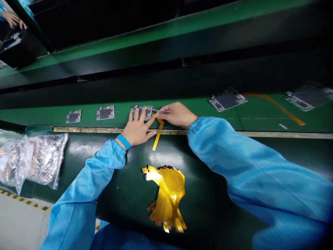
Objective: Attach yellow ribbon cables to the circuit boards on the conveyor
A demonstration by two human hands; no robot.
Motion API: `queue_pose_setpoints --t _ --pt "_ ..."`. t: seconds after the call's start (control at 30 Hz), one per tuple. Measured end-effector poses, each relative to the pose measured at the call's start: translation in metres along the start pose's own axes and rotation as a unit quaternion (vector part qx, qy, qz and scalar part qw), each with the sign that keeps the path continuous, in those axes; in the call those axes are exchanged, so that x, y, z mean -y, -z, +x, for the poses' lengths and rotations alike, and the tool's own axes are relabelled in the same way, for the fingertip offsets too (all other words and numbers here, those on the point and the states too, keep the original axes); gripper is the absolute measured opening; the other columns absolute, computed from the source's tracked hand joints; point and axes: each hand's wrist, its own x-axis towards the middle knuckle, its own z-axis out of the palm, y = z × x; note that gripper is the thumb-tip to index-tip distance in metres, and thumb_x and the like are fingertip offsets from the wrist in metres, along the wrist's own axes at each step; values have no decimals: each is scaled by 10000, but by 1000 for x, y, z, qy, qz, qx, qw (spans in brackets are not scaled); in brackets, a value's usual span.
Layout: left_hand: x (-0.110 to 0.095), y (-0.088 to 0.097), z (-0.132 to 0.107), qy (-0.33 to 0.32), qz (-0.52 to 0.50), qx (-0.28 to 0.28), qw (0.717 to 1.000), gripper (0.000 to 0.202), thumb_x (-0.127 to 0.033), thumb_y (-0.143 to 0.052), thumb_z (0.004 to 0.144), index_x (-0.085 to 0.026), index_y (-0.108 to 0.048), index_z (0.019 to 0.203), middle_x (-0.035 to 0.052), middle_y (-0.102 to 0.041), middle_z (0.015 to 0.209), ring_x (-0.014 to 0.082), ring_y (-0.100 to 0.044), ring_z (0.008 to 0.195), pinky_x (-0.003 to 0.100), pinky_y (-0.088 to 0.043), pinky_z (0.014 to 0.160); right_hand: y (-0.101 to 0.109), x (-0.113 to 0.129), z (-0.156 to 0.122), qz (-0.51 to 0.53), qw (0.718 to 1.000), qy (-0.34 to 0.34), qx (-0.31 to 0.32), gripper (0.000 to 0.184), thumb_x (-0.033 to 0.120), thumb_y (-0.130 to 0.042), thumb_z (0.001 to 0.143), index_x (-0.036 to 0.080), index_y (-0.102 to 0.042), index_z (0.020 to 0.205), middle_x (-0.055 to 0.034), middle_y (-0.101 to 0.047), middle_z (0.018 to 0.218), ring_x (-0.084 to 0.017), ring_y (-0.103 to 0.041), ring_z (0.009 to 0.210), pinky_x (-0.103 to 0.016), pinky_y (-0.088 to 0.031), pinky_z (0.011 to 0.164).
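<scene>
My left hand [138, 128] lies with its fingers spread over a circuit board [148, 111] on the green belt, pressing it flat. My right hand [177, 114] pinches a slim metal tool that looks like tweezers [160, 111], its tip at the board's right edge. Below that tip hangs an orange flex cable [158, 137], its upper end at the board's edge and its lower end past the belt's rim. Whether the cable is joined to the board is hidden by my fingers. A pile of similar flex cables [170, 194] rests on the bench in front of me.
Two more boards lie left, a near one [105, 112] and a farther one [74, 116]. On the right are a board [227, 99] with an orange cable [275, 104] and a blurred board [308, 97]. Clear plastic bags [47, 158] sit left. Another person's hands [13, 20] show top left.
</scene>
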Motion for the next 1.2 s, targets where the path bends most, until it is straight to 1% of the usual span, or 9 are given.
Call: queue_pose_setpoints --t 0.13,0.23,0.4,0.6,0.87,0.97,1.03,1.1,1.2 --pt "-6 2 1 7 1 0 1000 666 -569 -493 1057 -226 -466 1626 224 -346 1712 503 -294 1582 688 -281 1245 7 5 -9 -117 991 16 -57 311 504 -670 934 241 -833 899 -56 -818 907 -253 -737 857 -305 -490 655" --pt "-9 3 2 8 1 -2 1000 653 -565 -488 1060 -223 -481 1617 229 -343 1712 502 -300 1579 690 -283 1243 11 11 -16 -189 978 33 -82 351 498 -564 983 275 -835 971 -58 -823 998 -266 -734 886 -319 -438 633" --pt "-14 3 6 6 6 0 1000 674 -569 -471 1064 -212 -445 1636 241 -344 1707 499 -304 1577 688 -279 1243 7 13 -17 -206 975 50 -67 248 453 -635 928 297 -805 1018 -21 -809 909 -229 -707 787 -300 -401 606" --pt "-19 2 9 8 6 1 1000 664 -555 -484 1063 -221 -444 1635 232 -349 1708 496 -312 1574 683 -279 1248 10 3 -16 -232 970 35 -63 228 478 -654 943 296 -791 959 -30 -803 897 -242 -707 804 -311 -385 605" --pt "-20 -1 13 -8 -32 -25 999 625 -533 -532 1050 -253 -481 1607 189 -377 1705 463 -328 1576 678 -309 1243 19 -7 -17 -253 963 71 -62 241 474 -620 949 292 -777 952 -29 -806 877 -248 -700 775 -323 -376 588" --pt "-9 4 2 -19 -49 -27 998 568 -481 -510 1070 -240 -501 1584 157 -401 1696 390 -349 1582 604 -329 1264 20 -7 -27 -244 961 98 -87 276 457 -572 964 274 -774 1008 -58 -807 961 -263 -708 809 -335 -403 608" --pt "7 9 -11 -23 -53 -38 998 509 -423 -509 1072 -215 -552 1535 143 -485 1637 339 -397 1556 549 -340 1273 20 -5 -40 -231 961 119 -97 296 484 -599 946 265 -773 1044 -75 -796 998 -277 -714 830 -344 -425 623" --pt "27 15 -25 -11 -55 -47 997 450 -366 -519 1060 -177 -620 1455 148 -575 1542 316 -480 1483 500 -389 1244 17 0 -59 -215 963 145 -74 306 520 -662 907 266 -774 1034 -73 -787 978 -279 -716 826 -343 -436 629" --pt "59 19 -41 45 -51 -55 996 415 -299 -532 1027 -152 -658 1395 167 -619 1464 323 -558 1376 488 -483 1136 11 10 -93 -186 963 194 8 238 494 -694 902 274 -773 949 -51 -779 904 -247 -713 779 -322 -434 620"
